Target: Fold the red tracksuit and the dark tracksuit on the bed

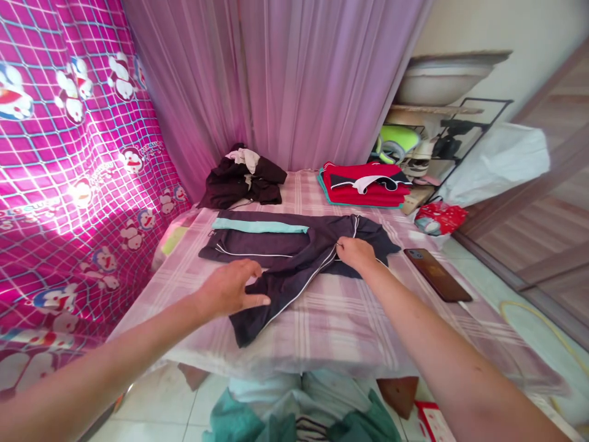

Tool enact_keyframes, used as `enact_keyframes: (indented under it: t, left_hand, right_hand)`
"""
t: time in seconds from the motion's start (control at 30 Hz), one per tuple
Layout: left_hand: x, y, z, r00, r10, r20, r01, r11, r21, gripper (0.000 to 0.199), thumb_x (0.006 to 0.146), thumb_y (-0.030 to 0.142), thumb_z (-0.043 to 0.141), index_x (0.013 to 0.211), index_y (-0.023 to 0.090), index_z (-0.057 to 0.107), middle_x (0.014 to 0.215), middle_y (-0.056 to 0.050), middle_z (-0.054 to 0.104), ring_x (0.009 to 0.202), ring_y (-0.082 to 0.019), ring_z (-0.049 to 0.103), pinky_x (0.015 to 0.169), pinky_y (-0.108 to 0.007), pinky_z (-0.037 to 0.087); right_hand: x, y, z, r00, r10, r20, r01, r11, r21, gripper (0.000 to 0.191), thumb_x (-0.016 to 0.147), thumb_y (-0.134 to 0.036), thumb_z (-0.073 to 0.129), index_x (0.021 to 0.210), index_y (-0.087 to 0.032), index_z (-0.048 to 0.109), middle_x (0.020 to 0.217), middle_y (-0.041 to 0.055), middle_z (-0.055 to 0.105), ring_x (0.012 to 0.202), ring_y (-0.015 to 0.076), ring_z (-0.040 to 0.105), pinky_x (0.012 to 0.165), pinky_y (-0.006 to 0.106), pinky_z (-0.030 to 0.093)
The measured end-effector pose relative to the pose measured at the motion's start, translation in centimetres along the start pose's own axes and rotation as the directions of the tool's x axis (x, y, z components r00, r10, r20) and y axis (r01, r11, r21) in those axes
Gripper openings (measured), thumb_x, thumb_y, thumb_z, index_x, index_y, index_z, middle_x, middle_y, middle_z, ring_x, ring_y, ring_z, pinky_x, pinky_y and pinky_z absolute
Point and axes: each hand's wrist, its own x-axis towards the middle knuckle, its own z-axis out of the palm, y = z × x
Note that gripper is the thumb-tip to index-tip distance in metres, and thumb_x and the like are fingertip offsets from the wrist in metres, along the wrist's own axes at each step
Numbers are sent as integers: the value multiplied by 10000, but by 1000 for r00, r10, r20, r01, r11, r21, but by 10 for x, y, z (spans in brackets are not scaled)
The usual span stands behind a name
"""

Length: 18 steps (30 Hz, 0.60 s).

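A dark garment with white piping (294,276) lies spread on the bed; whether it is trousers or a top I cannot tell. One long part of it slants toward me, and a light teal strip (260,226) runs across its far left portion. My left hand (230,285) is at the left edge of the slanting part, thumb and fingers apart, holding nothing. On the piping near the garment's right side, my right hand (353,252) is closed, its fingers pinching the cloth.
A crumpled dark clothes heap (243,178) sits at the back left. Folded red clothes (363,184) are stacked at the back right. A phone (437,275) with a cable lies right of the garment. Beyond stands a rack (460,147); pink patterned fabric (92,184) hangs on the left.
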Motion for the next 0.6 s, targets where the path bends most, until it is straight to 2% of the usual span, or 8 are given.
enact_keyframes:
  t: [0.07, 0.13, 0.2, 0.27, 0.37, 0.47, 0.53, 0.6]
  left_hand:
    - [-3, 22, 13, 993, 4, 121, -9, 999, 42, 590, 686, 643, 691, 1107, 237, 613, 1095, -92, 687, 1002, -284, 648, 872, -391, 499]
    - [-4, 33, 28, 975, -22, 220, -6, 992, 125, 596, 675, 531, 723, 1158, 206, 600, 1165, -137, 670, 1055, -313, 640, 887, -405, 503]
    - [-2, 30, 35, 972, -53, 230, 7, 980, 198, 519, 720, 384, 661, 1195, 188, 594, 1203, -154, 665, 1090, -308, 635, 904, -395, 502]
    - [2, 17, 27, 975, -85, 203, 37, 972, 233, 439, 750, 272, 565, 1181, 198, 611, 1148, -129, 700, 1044, -275, 657, 881, -368, 510]
    - [10, -5, -17, 972, -182, 149, 130, 944, 304, 397, 788, 214, 483, 1153, 213, 641, 1011, -95, 740, 925, -256, 681, 828, -365, 517]
    - [12, -13, -82, 961, -245, -128, 276, 879, 390, 310, 850, 305, 469, 1067, 231, 677, 931, -61, 729, 885, -261, 663, 834, -402, 501]
    - [12, -10, -122, 901, -236, -365, 354, 885, 302, 358, 844, 445, 514, 1095, 246, 673, 884, -24, 702, 868, -251, 645, 858, -424, 488]
    - [16, -2, -151, 784, -214, -583, 343, 932, 120, 482, 820, 538, 525, 1164, 221, 638, 857, 4, 663, 830, -212, 636, 846, -413, 493]
  right_hand:
    - [4, -5, 0, 999, 33, -2, -33, 999, 6, 368, 933, -321, 414, 1104, -234, 729, 1096, 133, 739, 1027, 273, 686, 815, 359, 497]
    - [8, -6, 1, 999, 49, 5, -49, 998, 35, 373, 928, -302, 414, 1105, -211, 730, 1111, 151, 731, 1037, 284, 682, 813, 365, 496]
    - [9, -2, 4, 999, 31, 13, -32, 997, 71, 369, 934, -301, 412, 1107, -214, 726, 1101, 139, 735, 1028, 274, 683, 805, 352, 493]
    - [8, 5, 6, 1000, -21, 15, 19, 994, 104, 351, 949, -321, 418, 1115, -239, 717, 1087, 96, 744, 1018, 242, 681, 803, 317, 486]
    - [5, 21, 7, 992, -128, 18, 124, 981, 148, 302, 955, -329, 455, 1103, -258, 709, 1083, 38, 746, 1020, 193, 668, 818, 258, 469]
    - [3, 33, 4, 968, -246, -45, 250, 945, 212, 266, 936, -269, 475, 1057, -220, 706, 1114, 53, 727, 1039, 184, 643, 869, 248, 448]
    - [5, 38, 0, 949, -294, -116, 316, 901, 297, 269, 935, -249, 455, 1067, -203, 685, 1109, 65, 717, 1014, 188, 639, 876, 260, 445]
    - [11, 41, -5, 943, -290, -165, 332, 859, 390, 278, 950, -272, 418, 1080, -209, 656, 1031, 51, 721, 921, 187, 646, 819, 266, 456]
